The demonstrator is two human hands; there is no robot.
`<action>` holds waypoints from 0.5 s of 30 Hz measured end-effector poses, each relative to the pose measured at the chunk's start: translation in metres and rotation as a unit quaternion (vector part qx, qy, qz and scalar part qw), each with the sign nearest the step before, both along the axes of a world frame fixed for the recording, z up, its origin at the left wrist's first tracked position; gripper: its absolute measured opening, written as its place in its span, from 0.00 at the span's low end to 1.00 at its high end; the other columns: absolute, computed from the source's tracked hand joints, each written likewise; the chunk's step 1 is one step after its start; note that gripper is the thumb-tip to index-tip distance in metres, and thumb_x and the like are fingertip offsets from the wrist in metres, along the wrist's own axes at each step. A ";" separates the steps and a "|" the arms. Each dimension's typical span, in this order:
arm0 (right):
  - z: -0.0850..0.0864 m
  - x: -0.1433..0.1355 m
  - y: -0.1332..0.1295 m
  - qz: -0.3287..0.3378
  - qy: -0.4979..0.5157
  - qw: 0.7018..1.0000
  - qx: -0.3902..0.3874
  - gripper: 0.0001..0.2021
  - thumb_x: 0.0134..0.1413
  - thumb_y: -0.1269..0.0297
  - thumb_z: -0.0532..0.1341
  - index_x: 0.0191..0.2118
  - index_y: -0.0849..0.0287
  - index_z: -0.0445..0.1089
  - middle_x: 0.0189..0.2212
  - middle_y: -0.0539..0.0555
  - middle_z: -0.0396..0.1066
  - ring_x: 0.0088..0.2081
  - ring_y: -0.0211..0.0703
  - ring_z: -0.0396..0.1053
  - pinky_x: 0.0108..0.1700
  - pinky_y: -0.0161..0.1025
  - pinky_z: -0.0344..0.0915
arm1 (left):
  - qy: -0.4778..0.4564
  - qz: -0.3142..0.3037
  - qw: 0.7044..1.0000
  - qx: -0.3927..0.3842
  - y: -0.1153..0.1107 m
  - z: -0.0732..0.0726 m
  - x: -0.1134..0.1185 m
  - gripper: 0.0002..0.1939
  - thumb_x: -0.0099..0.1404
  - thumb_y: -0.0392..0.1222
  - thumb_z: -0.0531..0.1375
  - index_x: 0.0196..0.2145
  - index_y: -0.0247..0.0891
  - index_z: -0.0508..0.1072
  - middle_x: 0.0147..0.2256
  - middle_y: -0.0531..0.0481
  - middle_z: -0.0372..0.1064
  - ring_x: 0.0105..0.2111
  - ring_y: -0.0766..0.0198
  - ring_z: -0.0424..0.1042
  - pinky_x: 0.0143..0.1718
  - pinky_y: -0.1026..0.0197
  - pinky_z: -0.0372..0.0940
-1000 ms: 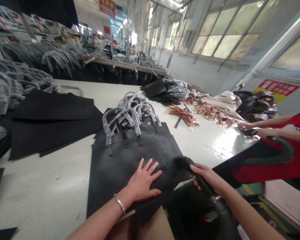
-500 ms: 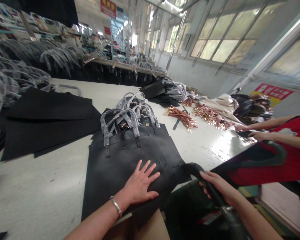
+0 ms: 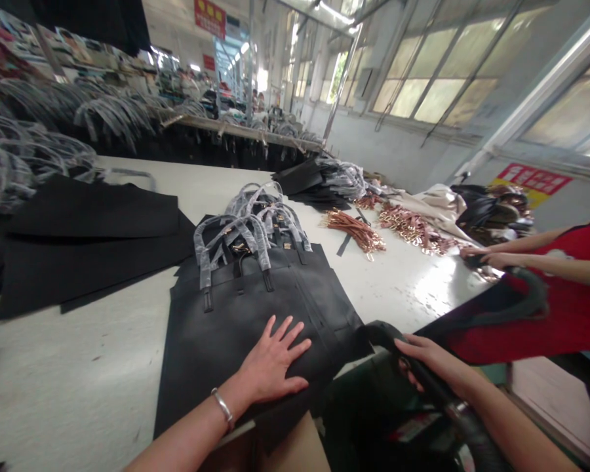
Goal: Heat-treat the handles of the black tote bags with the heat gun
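My left hand (image 3: 274,362) lies flat with its fingers spread on the top black bag panel (image 3: 216,341) of a stack. Plastic-wrapped handles (image 3: 236,229) with gold-coloured fittings stick up at the far end of that stack. To the right, my right hand (image 3: 427,360) has its fingers wrapped round a thick black hose (image 3: 435,387). The hose's far end bends toward the right edge of the panels; what lies beneath it is dark and hard to make out.
Black sheets (image 3: 93,242) lie at the left. Brown straps (image 3: 356,231) and more wrapped handles (image 3: 344,178) are farther back on the white table (image 3: 78,354). At the right, a person in red (image 3: 570,288) handles a dark piece.
The whole view has shifted slightly. My left hand stays spread on the black panel and my right hand keeps its grip. The other person's hands and dark piece have moved a little left.
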State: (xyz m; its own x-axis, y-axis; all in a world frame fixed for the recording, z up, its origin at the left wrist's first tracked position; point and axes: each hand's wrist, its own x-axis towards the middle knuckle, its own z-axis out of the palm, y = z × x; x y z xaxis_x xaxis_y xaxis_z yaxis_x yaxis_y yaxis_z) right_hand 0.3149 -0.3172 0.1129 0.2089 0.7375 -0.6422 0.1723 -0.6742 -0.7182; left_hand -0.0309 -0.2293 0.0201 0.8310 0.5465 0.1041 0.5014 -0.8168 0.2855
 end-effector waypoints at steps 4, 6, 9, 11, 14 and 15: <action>0.007 0.006 0.007 0.017 0.004 1.000 -0.021 0.16 0.52 0.51 0.64 0.39 0.57 0.64 0.20 0.46 0.67 0.17 0.36 0.66 0.16 0.30 0.64 | -0.001 0.003 1.000 -0.004 -0.001 0.002 0.001 0.37 0.60 0.67 0.54 0.63 0.51 0.55 0.66 0.46 0.43 0.65 0.44 0.39 0.61 0.33 0.31; 0.009 0.007 0.006 0.024 0.019 0.999 -0.041 0.17 0.52 0.50 0.64 0.38 0.57 0.65 0.21 0.47 0.68 0.16 0.36 0.66 0.17 0.31 0.65 | -0.001 0.003 1.000 -0.004 -0.001 0.003 0.001 0.37 0.60 0.67 0.54 0.63 0.52 0.55 0.66 0.46 0.43 0.65 0.44 0.40 0.61 0.33 0.31; 0.005 0.003 0.007 0.015 0.038 0.999 -0.016 0.15 0.52 0.52 0.64 0.38 0.58 0.65 0.20 0.47 0.67 0.15 0.35 0.65 0.17 0.31 0.65 | 0.007 0.004 1.000 -0.004 0.000 0.004 0.001 0.37 0.60 0.67 0.53 0.63 0.52 0.54 0.66 0.47 0.43 0.65 0.44 0.39 0.61 0.33 0.32; 0.001 -0.001 0.010 -0.006 0.033 0.999 0.029 0.14 0.54 0.54 0.63 0.39 0.58 0.65 0.19 0.45 0.66 0.16 0.34 0.65 0.18 0.30 0.65 | 0.013 0.003 1.000 -0.006 0.000 0.003 0.000 0.37 0.60 0.67 0.53 0.63 0.52 0.54 0.66 0.47 0.43 0.65 0.44 0.39 0.61 0.33 0.32; -0.002 0.003 0.011 -0.052 0.010 0.995 0.083 0.13 0.55 0.53 0.62 0.40 0.56 0.64 0.21 0.44 0.66 0.18 0.34 0.66 0.19 0.29 0.66 | 0.014 0.003 1.000 -0.004 0.000 0.002 0.002 0.36 0.60 0.65 0.55 0.62 0.52 0.55 0.65 0.46 0.45 0.65 0.43 0.41 0.61 0.32 0.33; -0.001 0.007 0.008 -0.066 0.004 0.993 0.097 0.13 0.56 0.52 0.61 0.40 0.55 0.64 0.21 0.44 0.66 0.18 0.34 0.67 0.19 0.29 0.65 | 0.010 0.007 1.000 -0.001 0.001 0.003 0.005 0.34 0.60 0.64 0.56 0.61 0.51 0.58 0.64 0.46 0.48 0.64 0.43 0.43 0.61 0.33 0.34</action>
State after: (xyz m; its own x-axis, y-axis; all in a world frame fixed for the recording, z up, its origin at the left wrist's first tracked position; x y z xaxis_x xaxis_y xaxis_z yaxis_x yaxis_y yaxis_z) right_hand 0.3221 -0.3093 0.1116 0.3075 0.8141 -0.4926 0.0854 -0.5392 -0.8378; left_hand -0.0259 -0.2285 0.0234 0.8255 0.5578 0.0860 0.5180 -0.8092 0.2772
